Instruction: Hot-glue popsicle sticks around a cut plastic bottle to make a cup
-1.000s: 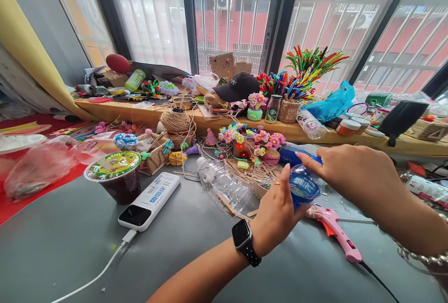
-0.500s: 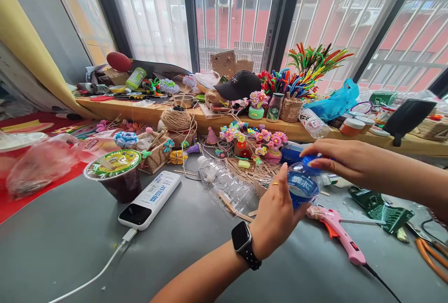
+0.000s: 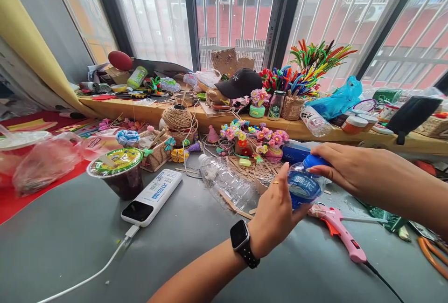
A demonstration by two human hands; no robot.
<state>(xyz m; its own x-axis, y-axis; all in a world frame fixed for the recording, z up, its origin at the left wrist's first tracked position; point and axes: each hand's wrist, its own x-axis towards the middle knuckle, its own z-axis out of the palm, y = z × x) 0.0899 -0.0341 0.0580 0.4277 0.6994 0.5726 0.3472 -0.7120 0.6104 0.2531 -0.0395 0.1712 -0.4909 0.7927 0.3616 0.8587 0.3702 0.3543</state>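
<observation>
My left hand (image 3: pixel 275 214), with a ring and a black watch (image 3: pixel 241 242) on the wrist, is wrapped round a clear plastic bottle (image 3: pixel 304 184) with a blue label. The bottle is tilted over the table. From the right, my right hand (image 3: pixel 346 168) grips the blue bottle cap (image 3: pixel 314 161) between thumb and fingers; whether the cap is still on the neck cannot be made out. Just below and right lies a pink hot glue gun (image 3: pixel 341 233) with a glue stick in it. A crumpled clear bottle (image 3: pixel 227 184) rests left of my hands.
A lidded cup of dark drink (image 3: pixel 121 179) and a white power bank (image 3: pixel 154 199) with a cable stand on the left. Crochet flowers (image 3: pixel 241 135), twine (image 3: pixel 178 120) and wooden sticks lie behind. Orange-handled pliers (image 3: pixel 434 254) are at the right edge.
My right hand has shifted slightly, with its fingers tilted differently on the blue cap. My left hand still holds the bottle in nearly the same place. The view has moved a little.
</observation>
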